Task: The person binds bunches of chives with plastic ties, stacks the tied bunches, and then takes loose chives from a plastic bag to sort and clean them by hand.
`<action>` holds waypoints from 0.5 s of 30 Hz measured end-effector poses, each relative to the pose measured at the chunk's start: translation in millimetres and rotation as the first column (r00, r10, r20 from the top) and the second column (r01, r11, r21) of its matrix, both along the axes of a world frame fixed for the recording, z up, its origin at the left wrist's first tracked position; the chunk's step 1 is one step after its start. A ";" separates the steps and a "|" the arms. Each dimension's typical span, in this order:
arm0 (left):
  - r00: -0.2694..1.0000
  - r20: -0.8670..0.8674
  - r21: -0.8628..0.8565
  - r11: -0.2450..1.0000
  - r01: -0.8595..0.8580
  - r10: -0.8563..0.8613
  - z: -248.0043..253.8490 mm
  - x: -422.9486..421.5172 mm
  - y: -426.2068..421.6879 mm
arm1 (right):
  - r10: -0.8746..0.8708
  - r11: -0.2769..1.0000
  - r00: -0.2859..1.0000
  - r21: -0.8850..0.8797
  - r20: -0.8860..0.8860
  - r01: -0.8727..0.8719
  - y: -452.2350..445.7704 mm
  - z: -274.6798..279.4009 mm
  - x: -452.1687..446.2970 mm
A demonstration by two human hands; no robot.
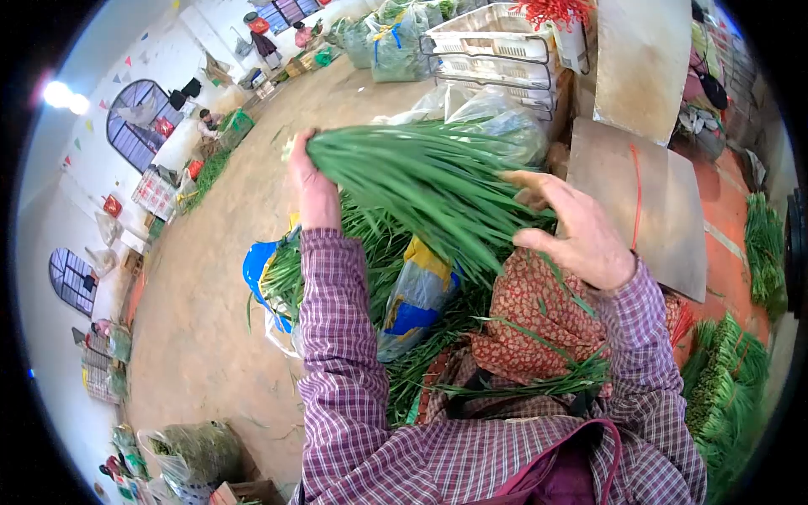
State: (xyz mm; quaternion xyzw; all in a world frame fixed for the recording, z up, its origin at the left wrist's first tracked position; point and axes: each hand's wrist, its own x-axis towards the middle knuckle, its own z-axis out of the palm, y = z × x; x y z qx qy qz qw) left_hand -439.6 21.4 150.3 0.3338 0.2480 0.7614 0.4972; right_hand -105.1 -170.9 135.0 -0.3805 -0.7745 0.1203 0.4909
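Observation:
A thick bunch of garlic chives (412, 172) is held up in front of me, its leaves fanning out to the right. My left hand (313, 181) is closed around the pale stem end. At the leaf tips, my right hand (576, 227) has its thumb and fingers spread apart; some leaves pass close to them. Below lies a heap of loose chives (366, 236) with a blue and yellow plastic bag (417, 299). A red flowered cloth (539, 316) covers my lap, and stray leaves (539, 387) lie across it.
To the right stand a metal board (640, 202) and tied bundles of chives (728, 379). White crates (497, 50) are stacked beyond a clear plastic bag (501, 122). A person (208, 124) sits by the far wall. A full bag of greens (198, 459) stands at the lower left.

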 end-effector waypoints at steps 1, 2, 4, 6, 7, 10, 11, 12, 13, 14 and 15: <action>1.000 0.007 0.031 0.999 -0.025 0.025 9.6 8.5 2.8 | -0.093 0.995 0.992 -0.031 0.087 0.096 3.7 -4.1 6.0; 0.997 0.005 0.059 0.995 -0.082 0.082 19.5 14.9 14.9 | -0.134 0.990 0.987 -0.040 0.090 0.138 10.9 -8.0 13.4; 0.975 -0.041 0.174 0.963 -0.207 0.217 40.8 39.1 6.8 | -0.127 0.977 0.984 -0.185 -0.123 0.103 9.8 5.1 18.6; 0.952 -0.071 0.259 0.927 -0.271 0.298 66.2 69.0 -12.6 | -0.155 0.987 0.969 -0.063 -0.193 0.145 12.0 8.3 16.6; 0.947 -0.129 0.315 0.918 -0.243 0.295 75.4 76.7 -10.6 | -0.200 0.974 0.957 -0.151 -0.208 0.171 5.4 14.9 15.9; 0.955 -0.107 0.375 0.901 -0.220 0.278 97.3 103.8 -14.4 | -0.191 0.981 0.968 0.010 -0.159 0.195 -9.1 18.2 -3.5; 0.966 -0.037 0.379 0.898 -0.224 0.257 102.1 109.9 -15.4 | -0.150 0.987 0.979 0.033 -0.136 0.156 -13.9 17.3 -15.0; 0.968 -0.035 0.385 0.897 -0.218 0.250 105.0 112.6 -12.9 | -0.111 0.992 0.988 0.055 -0.112 0.117 -16.4 18.1 -26.7; 0.969 -0.025 0.357 0.907 -0.222 0.246 107.7 115.6 -10.6 | -0.118 0.993 0.988 0.001 -0.098 0.119 -14.9 17.5 -34.3; 0.970 -0.016 0.328 0.918 -0.225 0.243 109.0 118.2 -7.5 | -0.125 0.991 0.989 -0.053 -0.084 0.121 -12.8 14.3 -39.4; 0.977 -0.045 0.344 0.922 -0.181 0.209 108.7 117.3 -4.8 | -0.135 0.990 0.989 -0.039 -0.063 0.133 -6.0 9.6 -41.6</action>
